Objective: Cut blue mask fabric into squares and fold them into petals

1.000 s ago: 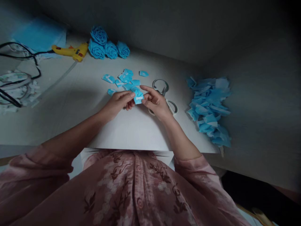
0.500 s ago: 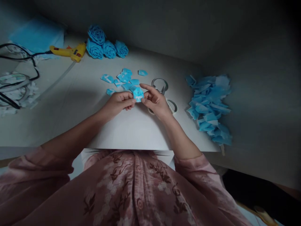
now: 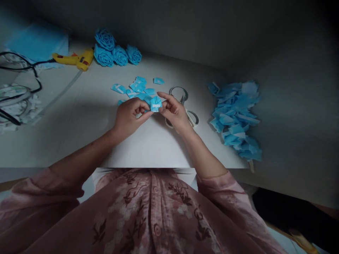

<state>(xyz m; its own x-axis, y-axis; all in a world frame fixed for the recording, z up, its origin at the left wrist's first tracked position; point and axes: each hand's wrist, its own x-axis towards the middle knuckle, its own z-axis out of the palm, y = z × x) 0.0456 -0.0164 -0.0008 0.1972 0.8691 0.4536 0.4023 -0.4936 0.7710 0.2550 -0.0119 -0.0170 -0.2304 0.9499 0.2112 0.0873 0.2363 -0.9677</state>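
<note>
A small blue petal piece [image 3: 156, 104] with a white strip across it is held between my two hands over the table. My left hand [image 3: 131, 114] pinches its left edge with thumb and forefinger. On the other side, my right hand [image 3: 174, 112] grips it between thumb and curled fingers, the index finger stretched out above. Just beyond the hands lie several loose blue petals [image 3: 138, 84], some bearing white strips. A pair of scissors [image 3: 192, 117] rests beside my right hand, partly hidden behind it.
Several finished blue roses [image 3: 105, 56] stand at the back. Left of them is a yellow glue gun [image 3: 84, 60] with a black cord [image 3: 38, 79], near a blue sheet [image 3: 39, 42] and white scraps [image 3: 18, 106]. A heap of blue pieces [image 3: 235, 120] lies on the right.
My left hand has rolled over, its back now turned more upward, while still pinching the petal. The petal has tilted a little. The right hand has hardly moved.
</note>
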